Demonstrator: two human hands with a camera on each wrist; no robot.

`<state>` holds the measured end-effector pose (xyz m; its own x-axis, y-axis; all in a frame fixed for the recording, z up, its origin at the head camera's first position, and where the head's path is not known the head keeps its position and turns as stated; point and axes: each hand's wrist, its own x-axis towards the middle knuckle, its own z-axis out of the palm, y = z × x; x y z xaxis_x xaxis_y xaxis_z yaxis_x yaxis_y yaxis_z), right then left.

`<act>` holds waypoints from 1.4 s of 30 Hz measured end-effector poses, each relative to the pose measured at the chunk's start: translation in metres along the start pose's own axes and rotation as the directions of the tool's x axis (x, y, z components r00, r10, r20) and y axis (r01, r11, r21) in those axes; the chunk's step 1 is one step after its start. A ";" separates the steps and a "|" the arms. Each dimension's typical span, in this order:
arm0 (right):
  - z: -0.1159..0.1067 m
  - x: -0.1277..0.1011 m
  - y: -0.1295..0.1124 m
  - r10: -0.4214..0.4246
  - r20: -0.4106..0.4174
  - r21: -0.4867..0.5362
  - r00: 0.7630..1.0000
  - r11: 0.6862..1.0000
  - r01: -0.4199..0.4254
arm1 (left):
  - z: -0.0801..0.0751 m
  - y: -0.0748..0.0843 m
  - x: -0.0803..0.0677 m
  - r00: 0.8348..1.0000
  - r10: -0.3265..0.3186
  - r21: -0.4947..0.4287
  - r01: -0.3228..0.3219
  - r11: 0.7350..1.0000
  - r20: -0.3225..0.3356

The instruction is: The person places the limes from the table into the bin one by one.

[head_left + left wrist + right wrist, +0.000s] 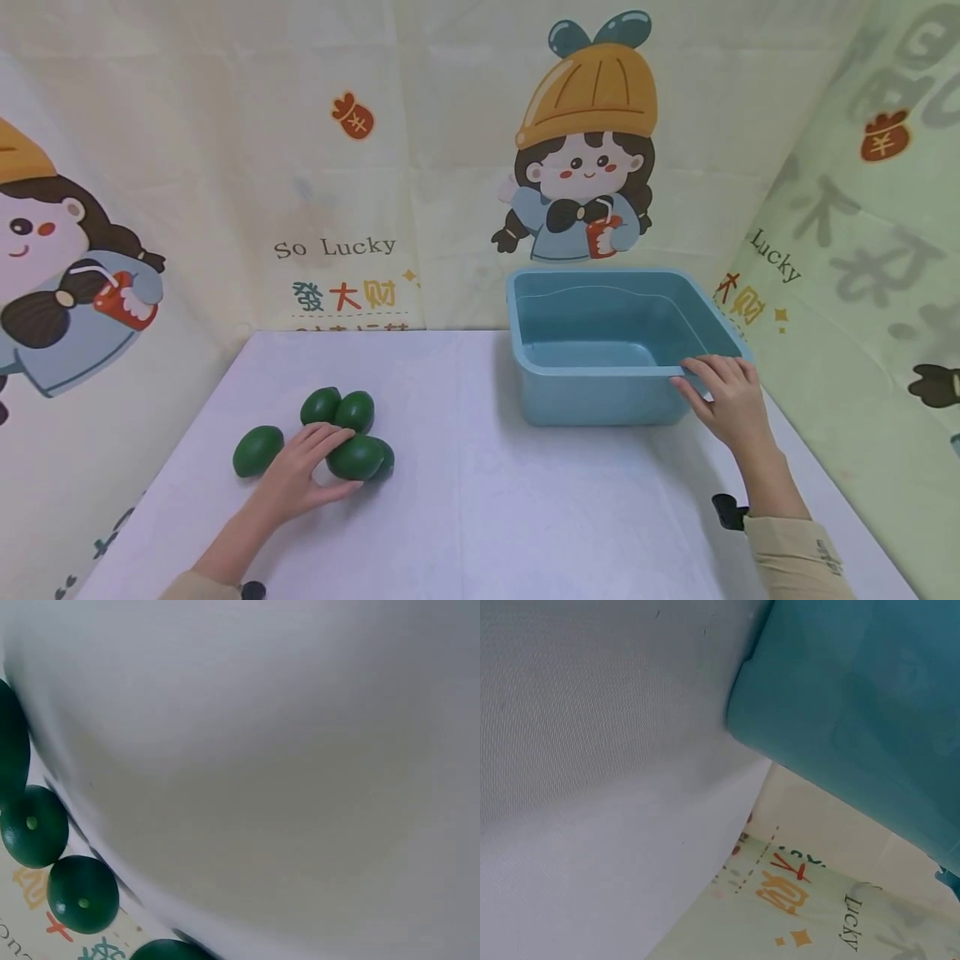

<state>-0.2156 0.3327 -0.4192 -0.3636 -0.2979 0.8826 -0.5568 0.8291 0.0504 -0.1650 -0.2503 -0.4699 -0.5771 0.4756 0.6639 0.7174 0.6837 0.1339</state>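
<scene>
Fruit (354,457), shiny, dark green and egg-shaped, pinched in left hand (297,473), long way sideways, well left of blue plastic box (600,402) held at rim by right hand (729,406).

Left hand (298,471): the left forearm (236,542) slanted in from the lower left, bent fingers (324,439) and thumb opposed in a pinch. Right hand (729,402): the right forearm (772,483) reached forward and inward, fingers bent, thumb below them.

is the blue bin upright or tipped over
Upright: the bin sits base-down on the table, open top facing up, the right hand on its rim.
</scene>
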 end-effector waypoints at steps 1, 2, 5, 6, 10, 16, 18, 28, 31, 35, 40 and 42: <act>0.000 0.000 0.000 -0.001 -0.002 -0.003 1.000 1.000 0.001 | 0.001 0.000 0.002 1.000 -0.006 -0.002 0.006 1.000 -0.002; 0.000 0.000 0.001 -0.001 -0.003 -0.004 1.000 1.000 0.001 | 0.002 0.001 0.004 1.000 -0.015 0.003 0.015 1.000 -0.001; 0.000 0.000 0.001 -0.003 -0.003 -0.008 1.000 1.000 0.003 | 0.005 0.002 0.010 0.999 -0.036 0.007 0.036 0.999 0.000; 0.001 0.000 0.001 -0.003 -0.002 -0.008 1.000 1.000 0.003 | 0.007 0.002 0.012 0.999 -0.038 0.004 0.038 0.999 -0.002; 0.001 0.000 0.002 -0.003 -0.005 -0.005 1.000 1.000 0.003 | 0.014 0.004 0.022 0.999 -0.040 0.026 0.040 0.999 -0.017; 0.002 0.000 0.003 -0.001 -0.006 0.001 1.000 1.000 0.001 | 0.024 0.008 0.039 0.998 -0.012 0.023 0.013 1.000 -0.058; 0.002 0.000 0.003 0.002 -0.006 0.003 1.000 1.000 -0.002 | 0.026 0.010 0.044 0.998 -0.006 0.023 0.008 1.000 -0.068; 0.004 0.000 0.006 0.006 -0.009 -0.002 1.000 1.000 -0.006 | 0.035 0.018 0.071 0.997 -0.038 0.021 0.039 0.999 -0.063; 0.004 0.000 0.006 0.007 -0.012 0.001 1.000 1.000 -0.007 | 0.039 0.019 0.079 0.996 -0.035 0.016 0.036 0.999 -0.087; 0.005 0.001 0.005 0.009 -0.021 0.010 1.000 1.000 -0.009 | 0.044 0.019 0.088 0.993 -0.014 0.005 0.014 1.000 -0.118; 0.006 0.001 0.006 0.014 -0.023 0.013 1.000 1.000 -0.014 | 0.048 0.022 0.101 0.992 0.002 0.002 -0.002 1.000 -0.125; 0.006 0.001 0.006 0.016 -0.022 0.014 1.000 1.000 -0.016 | 0.049 0.024 0.107 0.993 -0.007 0.002 0.007 1.000 -0.115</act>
<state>-0.2236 0.3347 -0.4213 -0.3558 -0.2738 0.8935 -0.5613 0.8271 0.0299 -0.2287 -0.1564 -0.4320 -0.5336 0.4039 0.7431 0.7123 0.6883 0.1374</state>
